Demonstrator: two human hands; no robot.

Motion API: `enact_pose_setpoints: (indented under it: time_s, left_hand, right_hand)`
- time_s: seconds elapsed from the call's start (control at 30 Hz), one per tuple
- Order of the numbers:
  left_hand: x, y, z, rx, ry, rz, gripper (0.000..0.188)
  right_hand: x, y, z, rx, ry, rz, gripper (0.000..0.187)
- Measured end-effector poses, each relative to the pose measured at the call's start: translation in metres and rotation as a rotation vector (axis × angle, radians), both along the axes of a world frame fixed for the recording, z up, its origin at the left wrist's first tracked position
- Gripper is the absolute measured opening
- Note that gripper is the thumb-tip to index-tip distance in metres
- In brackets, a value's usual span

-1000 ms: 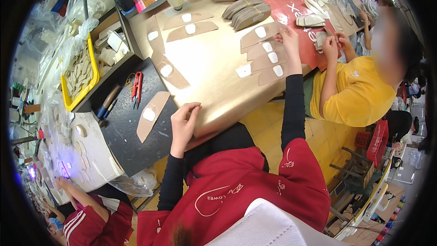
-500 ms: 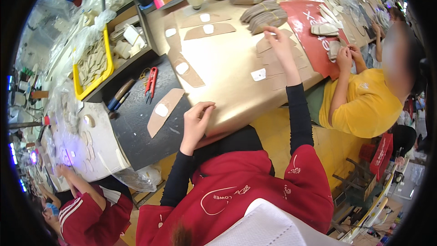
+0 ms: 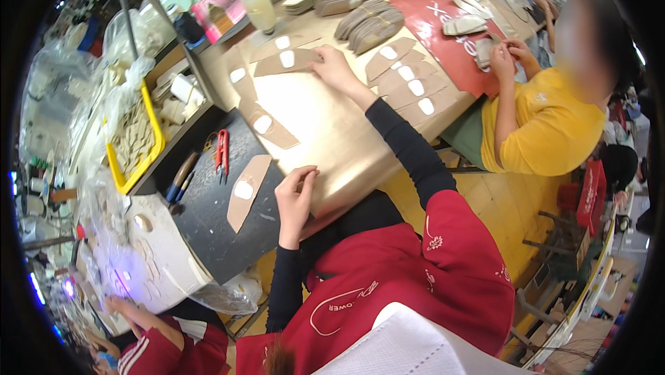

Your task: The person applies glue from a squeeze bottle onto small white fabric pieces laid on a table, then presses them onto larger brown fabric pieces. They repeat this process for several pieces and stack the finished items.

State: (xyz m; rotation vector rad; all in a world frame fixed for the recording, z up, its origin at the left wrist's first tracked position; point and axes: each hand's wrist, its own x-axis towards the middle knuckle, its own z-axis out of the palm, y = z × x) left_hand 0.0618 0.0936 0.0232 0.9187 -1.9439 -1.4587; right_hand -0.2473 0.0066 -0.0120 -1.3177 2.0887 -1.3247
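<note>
My right hand [image 3: 334,70] reaches over the brown-covered table, its fingertips closed on the right end of a tan curved piece [image 3: 306,58] with a white patch. My left hand [image 3: 295,198] hovers by the table's near edge, thumb and fingers drawn together, with nothing visible in them. Left of it, another tan piece with a white patch [image 3: 251,191] lies on the black board [image 3: 208,236]. More patched tan pieces [image 3: 280,134] lie along the left side of the brown surface. At the right, several overlapping tan pieces [image 3: 377,66] carry white patches.
Red snips [image 3: 222,153] and a dark-handled tool [image 3: 182,176] lie on the black board. A yellow-rimmed tray [image 3: 125,181] holds small pieces. Bundled stacks [image 3: 370,25] and a bottle [image 3: 258,7] stand at the back. A co-worker in yellow [image 3: 540,125] works at the right.
My right hand has moved left from the right-hand pieces to the tan curved piece. Several white patches now show on those right-hand pieces. The view has shifted; my left hand stays near the edge.
</note>
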Motion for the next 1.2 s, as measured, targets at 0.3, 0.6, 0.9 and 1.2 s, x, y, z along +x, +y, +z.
enact_pose_setpoints:
  time_s: [0.3,0.6,0.9,1.2]
  left_hand:
    - [0.0,0.0,0.001,-0.07,-0.07,-0.04,0.014]
    - [0.003,-0.002,-0.004,0.096,0.013,0.003,0.014]
    - [0.004,0.0,-0.007,0.14,0.029,0.032,0.015]
    - [0.003,-0.001,-0.006,0.121,0.016,0.016,0.015]
  right_hand:
    - [-0.014,0.161,0.041,-0.221,-0.493,-0.139,0.024]
    - [-0.094,0.232,0.029,-0.144,-0.459,-0.407,0.025]
    - [-0.075,0.265,0.054,-0.216,-0.624,-0.362,0.02]
    - [-0.064,0.291,0.028,-0.206,-0.703,-0.435,0.017]
